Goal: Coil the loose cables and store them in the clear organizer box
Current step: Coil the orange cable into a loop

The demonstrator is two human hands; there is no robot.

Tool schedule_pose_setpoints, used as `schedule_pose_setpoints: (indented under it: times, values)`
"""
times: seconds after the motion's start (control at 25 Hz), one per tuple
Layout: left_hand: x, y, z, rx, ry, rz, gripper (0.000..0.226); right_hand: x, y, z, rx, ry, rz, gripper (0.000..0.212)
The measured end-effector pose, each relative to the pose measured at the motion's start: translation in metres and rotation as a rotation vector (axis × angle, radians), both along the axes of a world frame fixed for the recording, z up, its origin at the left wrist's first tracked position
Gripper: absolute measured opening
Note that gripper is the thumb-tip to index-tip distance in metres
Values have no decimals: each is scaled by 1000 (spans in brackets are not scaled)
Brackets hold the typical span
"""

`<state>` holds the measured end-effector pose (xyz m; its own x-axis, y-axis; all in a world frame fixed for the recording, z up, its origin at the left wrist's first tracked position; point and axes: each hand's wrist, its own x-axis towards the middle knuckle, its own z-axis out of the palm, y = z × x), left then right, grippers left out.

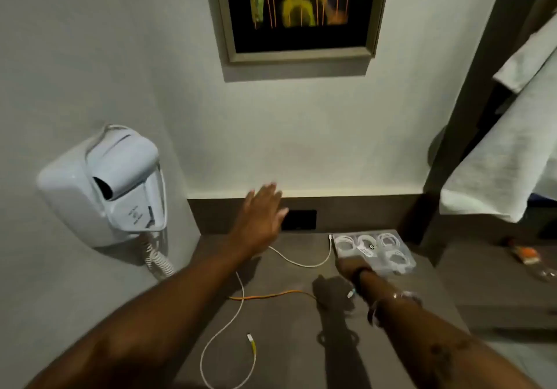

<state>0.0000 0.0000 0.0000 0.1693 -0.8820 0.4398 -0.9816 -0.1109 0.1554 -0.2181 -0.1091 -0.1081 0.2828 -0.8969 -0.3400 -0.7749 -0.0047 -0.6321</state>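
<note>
A pale wall rises ahead of you, with a framed picture (301, 12) hung high on it, a white wall-mounted hair dryer (104, 185) on the side wall to your left, and a dark socket plate (300, 220) set in the brown strip at the back of the counter (289, 343). White cloth (506, 153) hangs at the right edge, past a dark post. The counter itself is a grey-brown slab running away from you. Your left hand (260, 217) is raised above its far end, fingers spread flat and gripping nothing, just in front of the socket plate. Your right hand (349, 266) is down at the near left corner of the clear organizer box (373, 248), touching or almost touching it; whether the fingers grip anything there you cannot tell. The box sits at the far right of the counter and already has white coils in its compartments. A loose white cable (241, 298) runs from the box's left side, under your left forearm, and curls into a big loop near you. An orange cable (271, 295) crosses it in the middle of the counter, between your two arms, and a short yellow plug end (252, 345) lies inside the white loop.
</note>
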Motion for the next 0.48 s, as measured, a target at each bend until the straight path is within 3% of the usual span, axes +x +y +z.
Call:
schedule_pose_setpoints:
  times: [0.04, 0.16, 0.32, 0.4, 0.48]
  values:
    - [0, 5, -22, 102, 6, -23, 55, 4, 8, -19, 75, 97, -77, 53]
    - [4, 11, -89, 226, -38, -250, 47, 7, 18, -72, 229, -2, -337, 43]
    - [10, -29, -99, 236, 131, -331, 36, 22, 1, -66, 172, -152, -501, 27]
    - [8, -42, -97, 255, 274, -349, 43, 34, 2, -53, 16, -244, -384, 29]
    - [6, -53, -82, 333, 474, -372, 50, 45, 4, -18, -140, -296, 27, 44]
